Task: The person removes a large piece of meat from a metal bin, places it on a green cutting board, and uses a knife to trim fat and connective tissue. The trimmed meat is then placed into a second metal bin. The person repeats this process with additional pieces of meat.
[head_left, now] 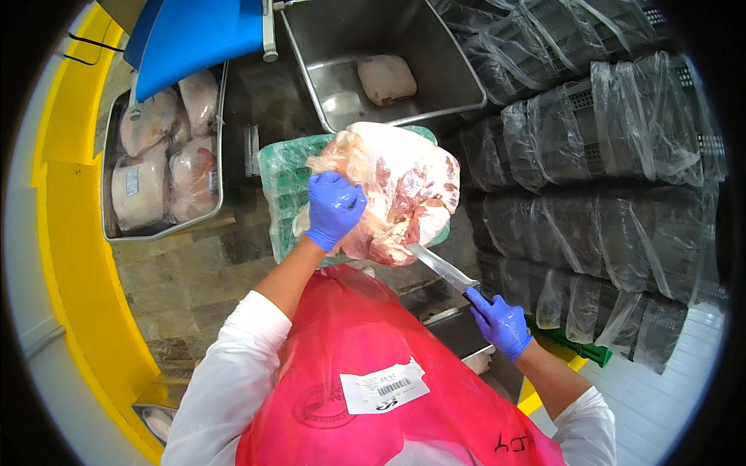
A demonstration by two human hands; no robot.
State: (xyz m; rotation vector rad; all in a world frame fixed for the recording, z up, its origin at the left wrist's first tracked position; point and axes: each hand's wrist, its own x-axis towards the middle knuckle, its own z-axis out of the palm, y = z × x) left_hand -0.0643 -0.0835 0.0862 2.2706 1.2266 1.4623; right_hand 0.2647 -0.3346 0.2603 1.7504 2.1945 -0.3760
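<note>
"What lies nearest?"

"Your red plastic apron (334, 334), at the bottom centre of the frame, with a white label (385, 392) on its front."

"And the right hand?"

"Your right hand (501, 325), gloved in purple, is right of centre and lower down, wrapped around the handle of a knife (444, 269). The blade points up and left, its tip at the lower edge of the large piece of meat (396, 167)."

"The left one?"

"Your left hand (336, 208), also gloved, is a fist just left of centre, clamped on the meat's pale left side."

"Where does that meat sit?"

"Mid-frame, on a green crate (281, 182) covered in clear film."

"Farther out?"

"Right side: stacked dark crates (559, 225) draped in clear plastic. Left: a metal bin (223, 124) of wrapped meat pieces (140, 190). Top centre: a metal tub (334, 46) holding one pale piece (387, 80). Upper left: a blue panel (202, 43)."
</note>
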